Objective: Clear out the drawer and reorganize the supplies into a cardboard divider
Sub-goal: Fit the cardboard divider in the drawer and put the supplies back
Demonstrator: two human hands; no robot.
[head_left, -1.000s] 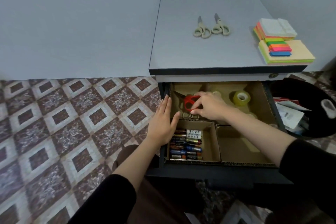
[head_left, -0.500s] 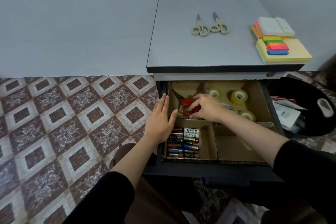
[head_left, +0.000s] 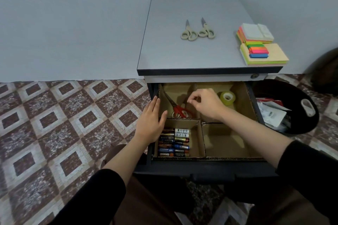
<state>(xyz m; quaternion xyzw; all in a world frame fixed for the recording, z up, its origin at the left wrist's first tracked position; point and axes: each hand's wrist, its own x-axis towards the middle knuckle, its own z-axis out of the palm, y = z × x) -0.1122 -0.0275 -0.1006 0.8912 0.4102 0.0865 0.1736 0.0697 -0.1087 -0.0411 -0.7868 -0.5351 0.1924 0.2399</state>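
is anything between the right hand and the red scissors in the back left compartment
Nothing visible does. The right hand hangs just above and right of the red scissors, which lie uncovered in the cardboard divider. The left hand rests on the drawer's left edge, clear of that path.

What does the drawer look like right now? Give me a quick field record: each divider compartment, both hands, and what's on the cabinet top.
back-left compartment: red-handled scissors, lying diagonally
back-right compartment: tape roll; the rest is hidden by the arm
front-left compartment: batteries, stacked in rows
front-right compartment: nothing visible in it
left hand: flat on the drawer's left edge, holding nothing
right hand: over the back compartments, fingertips pinched; anything held cannot be made out
cabinet top: two beige scissors, sticky note stacks
beside drawer: black bin with papers
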